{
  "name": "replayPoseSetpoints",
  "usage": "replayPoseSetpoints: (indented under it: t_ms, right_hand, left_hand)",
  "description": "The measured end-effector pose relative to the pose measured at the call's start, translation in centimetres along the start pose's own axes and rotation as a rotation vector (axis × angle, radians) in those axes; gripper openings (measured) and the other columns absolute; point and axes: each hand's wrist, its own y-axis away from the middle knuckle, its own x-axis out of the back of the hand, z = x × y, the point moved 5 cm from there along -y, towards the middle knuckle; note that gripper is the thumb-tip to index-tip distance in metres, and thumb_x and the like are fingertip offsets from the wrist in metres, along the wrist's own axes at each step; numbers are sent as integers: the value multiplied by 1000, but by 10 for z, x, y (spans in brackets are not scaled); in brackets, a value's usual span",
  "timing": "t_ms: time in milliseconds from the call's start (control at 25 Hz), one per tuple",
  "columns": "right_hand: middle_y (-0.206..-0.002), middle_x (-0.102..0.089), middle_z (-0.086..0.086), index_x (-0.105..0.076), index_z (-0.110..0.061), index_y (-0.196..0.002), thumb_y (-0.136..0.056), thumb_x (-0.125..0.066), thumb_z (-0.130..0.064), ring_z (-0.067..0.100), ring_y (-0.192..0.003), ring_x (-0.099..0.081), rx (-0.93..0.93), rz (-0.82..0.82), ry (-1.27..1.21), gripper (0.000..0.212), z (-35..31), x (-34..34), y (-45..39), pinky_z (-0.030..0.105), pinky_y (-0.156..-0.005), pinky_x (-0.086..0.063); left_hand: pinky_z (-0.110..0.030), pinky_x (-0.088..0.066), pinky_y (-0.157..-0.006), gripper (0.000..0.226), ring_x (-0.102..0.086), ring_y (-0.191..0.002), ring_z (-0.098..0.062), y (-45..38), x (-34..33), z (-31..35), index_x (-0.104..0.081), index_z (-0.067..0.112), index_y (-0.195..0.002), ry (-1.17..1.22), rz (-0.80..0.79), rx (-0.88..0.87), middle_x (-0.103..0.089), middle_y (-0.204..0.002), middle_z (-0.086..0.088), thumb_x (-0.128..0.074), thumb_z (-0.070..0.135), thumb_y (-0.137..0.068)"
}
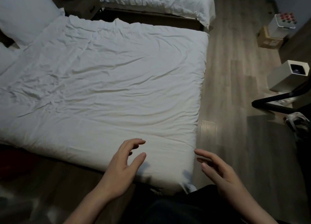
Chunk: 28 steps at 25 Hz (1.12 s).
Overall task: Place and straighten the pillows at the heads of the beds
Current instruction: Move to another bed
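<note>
Both hands (pixel 170 168) empty over bed corner (pixel 181 170) — pillow (pixel 25 13) far left, lengthwise toward camera.

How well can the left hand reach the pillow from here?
Probably not without moving: the left hand hovers open at the duvet's near edge, while the pillow lies across the whole bed, far away.

Square white bin (pixel 286 77), cardboard box (pixel 267 38) (red-capped container (pixel 282 22) on top), both on wood floor (pixel 232 72).

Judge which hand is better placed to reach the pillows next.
Probably the left hand: it hovers open over the duvet, on the pillows' side; the right hand is off the bed's corner.
</note>
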Motion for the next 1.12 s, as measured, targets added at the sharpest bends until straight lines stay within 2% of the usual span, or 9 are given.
replayPoseSetpoints:
  t_ms: [120, 320, 480, 560, 640, 800, 960, 1040, 1120]
  right_hand:
    - [-133, -72, -9, -72, -40, -128, -88, -66, -39, 6, -131, -63, -17, -57, -51, 40, 4, 41, -19, 16, -98, -53]
    - [-129, -74, -11, -70, -25, -130, -89, -65, -33, 9, -129, -64, -18, -186, -29, 42, 20, 144, -57, 13, -99, -50]
    - [-124, -76, -6, -74, -40, -124, -90, -65, -36, 7, -126, -66, -53, -197, 12, 36, 18, 248, -77, 22, -102, -54]
    - [-124, -76, -8, -74, -43, -122, -90, -64, -37, 6, -126, -66, -56, -204, 35, 34, 15, 285, -90, 22, -102, -55]
    - [-125, -75, -9, -74, -39, -124, -94, -64, -35, 6, -127, -65, -48, -225, 36, 32, 8, 303, -109, 20, -102, -53]
    - [-128, -73, -12, -72, -38, -124, -104, -63, -17, 3, -127, -64, -24, -278, 53, 30, -10, 314, -159, 30, -108, -51]
    - [-130, -71, -15, -71, -47, -122, -98, -65, -32, 2, -128, -63, -20, -379, 54, 29, -34, 322, -213, 20, -101, -51]
    - [-131, -71, -13, -70, -47, -123, -102, -65, -30, 2, -129, -62, -12, -381, 76, 27, -46, 333, -246, 21, -101, -51]
    - [-130, -71, -13, -71, -47, -122, -101, -65, -36, 1, -129, -62, -12, -334, 97, 24, -58, 349, -283, 25, -103, -52]
  left_hand:
    - [-31, -46, -104, 39, -56, -129, -7, -17, -36, 20, -61, 37, -128, 27, 42, 30, -59, -136, 18, -56, 51, -92]
    - [-37, -47, -108, 27, -57, -128, -5, -39, -135, 61, -63, 34, -126, 65, 172, 136, -61, -133, 18, -63, 28, -101]
    - [-32, -47, -106, 31, -57, -128, -4, -70, -214, 124, -63, 34, -127, 87, 206, 140, -61, -133, 19, -62, 35, -97]
    - [-30, -46, -106, 30, -57, -129, -4, -85, -238, 146, -63, 34, -128, 91, 216, 134, -61, -134, 19, -62, 34, -98]
    - [-31, -46, -105, 28, -57, -129, -5, -97, -247, 161, -63, 34, -129, 86, 248, 131, -61, -135, 18, -62, 31, -101]
    - [-31, -47, -103, 32, -58, -128, -4, -119, -244, 177, -63, 35, -129, 79, 336, 145, -62, -135, 16, -60, 40, -98]
    - [-23, -49, -100, 30, -57, -128, -1, -154, -239, 181, -62, 37, -130, 86, 405, 182, -62, -137, 14, -59, 43, -100]
    - [-17, -47, -100, 30, -57, -128, 0, -186, -236, 181, -62, 39, -130, 102, 413, 205, -62, -136, 15, -59, 43, -100]
    - [-19, -46, -101, 30, -57, -129, 0, -236, -233, 183, -61, 39, -130, 116, 389, 192, -62, -137, 16, -59, 41, -100]
